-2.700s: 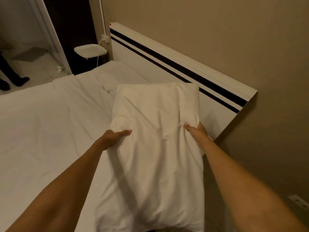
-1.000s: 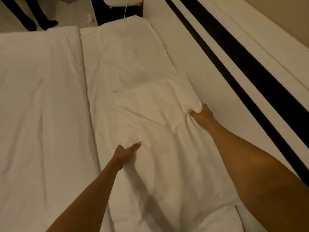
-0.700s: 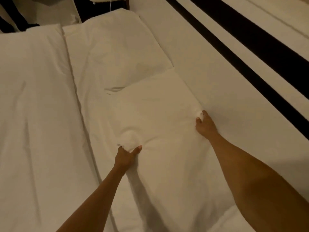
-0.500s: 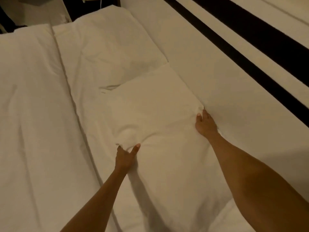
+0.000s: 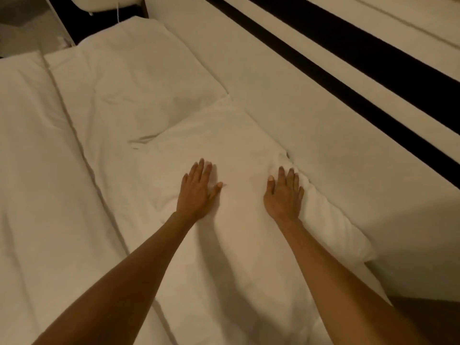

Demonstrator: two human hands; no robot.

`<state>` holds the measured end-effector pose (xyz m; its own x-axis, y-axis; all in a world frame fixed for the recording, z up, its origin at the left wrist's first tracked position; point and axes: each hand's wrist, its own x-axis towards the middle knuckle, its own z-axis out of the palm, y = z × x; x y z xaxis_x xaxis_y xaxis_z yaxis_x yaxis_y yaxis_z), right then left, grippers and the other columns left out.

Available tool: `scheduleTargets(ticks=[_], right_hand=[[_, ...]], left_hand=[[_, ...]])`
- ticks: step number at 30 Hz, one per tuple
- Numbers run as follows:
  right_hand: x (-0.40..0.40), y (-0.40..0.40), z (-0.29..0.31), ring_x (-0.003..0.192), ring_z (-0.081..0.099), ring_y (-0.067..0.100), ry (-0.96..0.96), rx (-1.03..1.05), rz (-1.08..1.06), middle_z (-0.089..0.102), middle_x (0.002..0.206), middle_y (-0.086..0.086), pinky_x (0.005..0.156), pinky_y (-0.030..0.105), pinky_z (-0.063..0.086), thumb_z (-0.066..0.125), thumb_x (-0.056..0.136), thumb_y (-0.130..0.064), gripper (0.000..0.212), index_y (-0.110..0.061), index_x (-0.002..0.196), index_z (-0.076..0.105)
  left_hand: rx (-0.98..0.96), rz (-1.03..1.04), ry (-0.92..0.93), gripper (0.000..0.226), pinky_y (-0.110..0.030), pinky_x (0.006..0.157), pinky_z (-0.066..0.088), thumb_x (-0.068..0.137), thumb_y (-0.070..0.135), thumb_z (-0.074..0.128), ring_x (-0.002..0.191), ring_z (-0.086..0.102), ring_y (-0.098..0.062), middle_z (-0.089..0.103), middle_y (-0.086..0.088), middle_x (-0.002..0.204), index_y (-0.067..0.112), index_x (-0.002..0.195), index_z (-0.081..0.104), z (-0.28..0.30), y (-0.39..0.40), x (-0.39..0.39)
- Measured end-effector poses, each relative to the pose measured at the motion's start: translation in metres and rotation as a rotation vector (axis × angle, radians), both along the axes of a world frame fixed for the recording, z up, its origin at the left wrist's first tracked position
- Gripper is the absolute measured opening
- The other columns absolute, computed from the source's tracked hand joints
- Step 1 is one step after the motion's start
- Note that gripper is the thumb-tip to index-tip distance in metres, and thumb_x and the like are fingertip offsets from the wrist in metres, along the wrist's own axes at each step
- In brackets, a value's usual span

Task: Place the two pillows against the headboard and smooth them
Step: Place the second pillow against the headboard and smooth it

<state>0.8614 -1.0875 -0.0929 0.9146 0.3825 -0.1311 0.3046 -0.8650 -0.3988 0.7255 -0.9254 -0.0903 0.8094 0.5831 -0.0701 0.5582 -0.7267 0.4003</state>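
Both hands lie flat, fingers spread, gripping nothing: left hand (image 5: pixel 198 189) mid near pillow (image 5: pixel 224 145), right hand (image 5: pixel 283 192) at its edge touching the headboard (image 5: pixel 311 100). Far pillow (image 5: pixel 129 78) adjoins it; open bed (image 5: pixel 32 170) stretches left.

Two white pillows, the near pillow (image 5: pixel 224 150) and the far pillow (image 5: pixel 139 70), lay along the one headboard (image 5: pixel 286 83), under two flat hands, the left hand (image 5: pixel 198 192) and the right hand (image 5: pixel 283 195).

White duvet (image 5: pixel 37 170) covers left of bed, lightly creased, edge running beside the bedding at the head. Small white shelf (image 5: pixel 107 2) at top left, thin cord (image 5: pixel 117 11) hanging from it. Dark gap below; floor (image 5: pixel 22 33) grey.
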Motion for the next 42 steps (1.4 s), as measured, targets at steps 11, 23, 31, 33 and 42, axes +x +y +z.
scheduleTargets(ticks=[11,23,31,33,42], right_hand=[[-0.019,-0.005,-0.046,0.151,-0.005,0.018,-0.067,-0.088,-0.083,-0.007,0.163,0.003,0.121,0.043,-0.008,0.013,0.101,-0.04,0.058,-0.023,0.155,-0.001],[-0.015,-0.002,-0.068,0.15,-0.012,0.016,-0.08,-0.063,-0.162,-0.014,0.162,0.001,0.12,0.038,-0.012,0.008,0.101,-0.041,0.061,-0.018,0.153,-0.012],[-0.037,-0.061,-0.064,0.151,-0.003,0.016,-0.114,-0.097,-0.376,-0.002,0.164,0.0,0.122,0.039,-0.006,0.008,0.101,-0.043,0.06,-0.017,0.155,0.0],[-0.049,-0.078,-0.067,0.151,-0.001,0.015,-0.13,-0.114,-0.423,0.0,0.164,0.0,0.121,0.04,-0.004,0.008,0.1,-0.042,0.06,-0.018,0.155,0.003],[-0.079,-0.129,-0.034,0.151,0.002,0.025,-0.149,-0.163,-0.671,0.008,0.163,0.012,0.12,0.051,0.003,0.016,0.102,-0.037,0.06,-0.007,0.154,0.011]], left_hand=[[0.258,-0.528,0.212,0.058,-0.039,0.121,-0.003,0.102,0.046,0.013,0.151,-0.005,-0.017,-0.007,0.0,0.164,0.026,0.155,-0.001,-0.036,-0.008,0.123],[0.363,-0.495,0.118,0.056,-0.038,0.122,0.001,0.101,0.05,0.015,0.151,0.005,-0.014,0.002,0.006,0.163,0.035,0.154,0.007,-0.062,0.042,0.161],[0.302,-0.486,0.082,0.056,-0.037,0.122,0.006,0.101,0.051,0.017,0.151,0.01,-0.014,0.009,0.004,0.163,0.034,0.154,0.012,-0.058,0.068,0.152],[0.275,-0.473,0.088,0.056,-0.039,0.122,0.005,0.101,0.05,0.017,0.151,0.009,-0.015,0.009,0.004,0.163,0.032,0.154,0.013,-0.055,0.078,0.142],[0.524,-0.19,0.196,0.057,-0.048,0.12,0.009,0.103,0.038,0.023,0.151,0.005,-0.026,0.009,-0.011,0.163,0.008,0.151,0.026,-0.005,0.153,0.103]])
